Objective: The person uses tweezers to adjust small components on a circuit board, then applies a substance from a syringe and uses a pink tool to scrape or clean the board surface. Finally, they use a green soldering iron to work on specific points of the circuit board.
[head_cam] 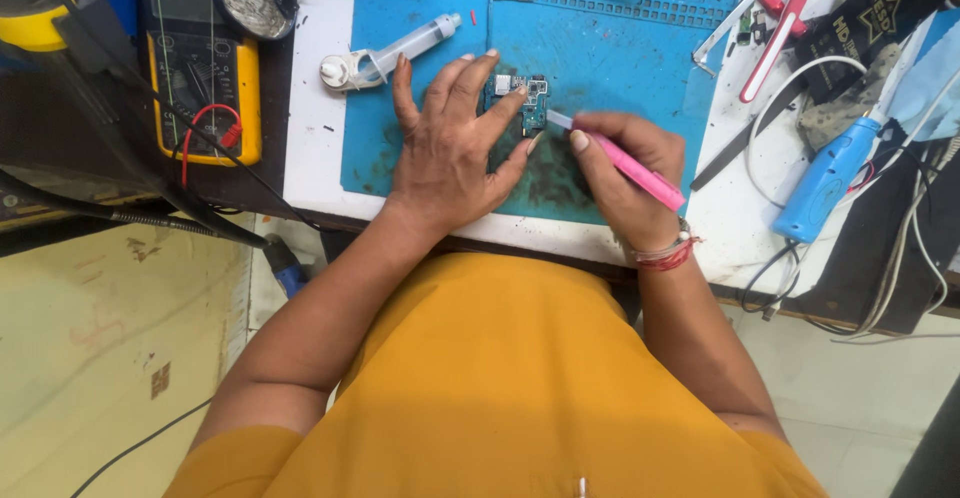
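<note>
Covering a white bench (310, 148), blue mat (620, 48), seemingly grimy.

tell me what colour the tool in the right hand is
Pink, with a pale tip: the tool in the right hand, head view.

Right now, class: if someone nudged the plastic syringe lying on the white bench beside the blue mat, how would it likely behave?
The syringe has a round barrel lying on its side, so it would probably roll. It looks like thin clear plastic, likely light and stiff. Its wide plunger end may stop the roll early. The left hand rests close by.
</note>
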